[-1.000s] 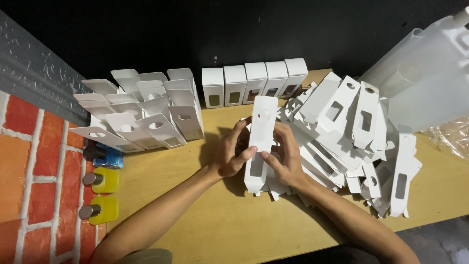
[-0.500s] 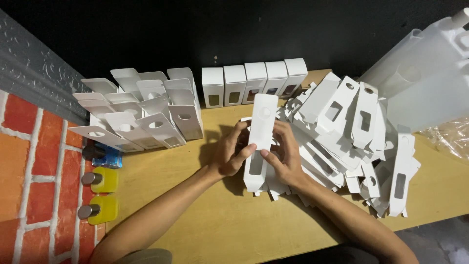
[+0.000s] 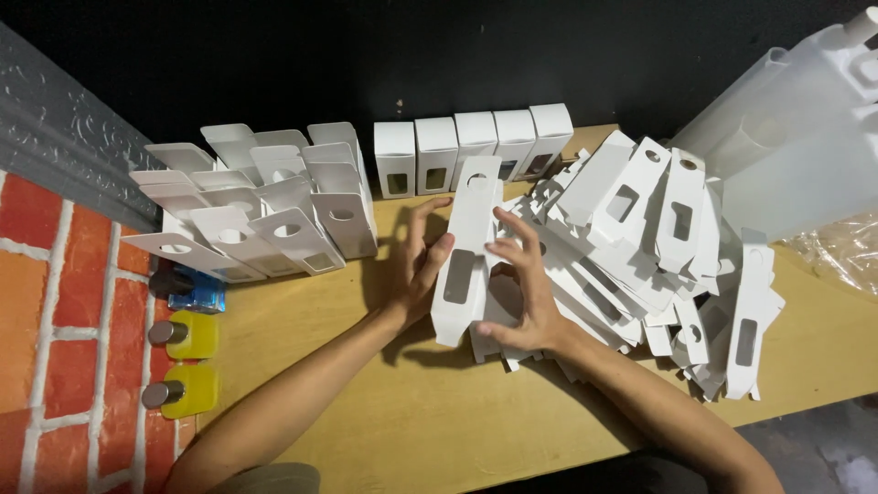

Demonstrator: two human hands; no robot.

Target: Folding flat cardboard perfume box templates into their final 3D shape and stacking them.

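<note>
A flat white carton (image 3: 464,247) was held above the counter (image 3: 366,366), pressed between the left hand (image 3: 416,261) and right hand (image 3: 521,284), fingers spread. The thin card could be creased if squeezed unevenly, or knocked against the loose pile (image 3: 658,256).

Two bare forearms, uncovered from elbow to wrist; no sleeves reach them. Left hand (image 3: 413,274) and right hand (image 3: 524,291) ungloved. A patch of olive-grey garment is seen at the lower frame edge.
</note>
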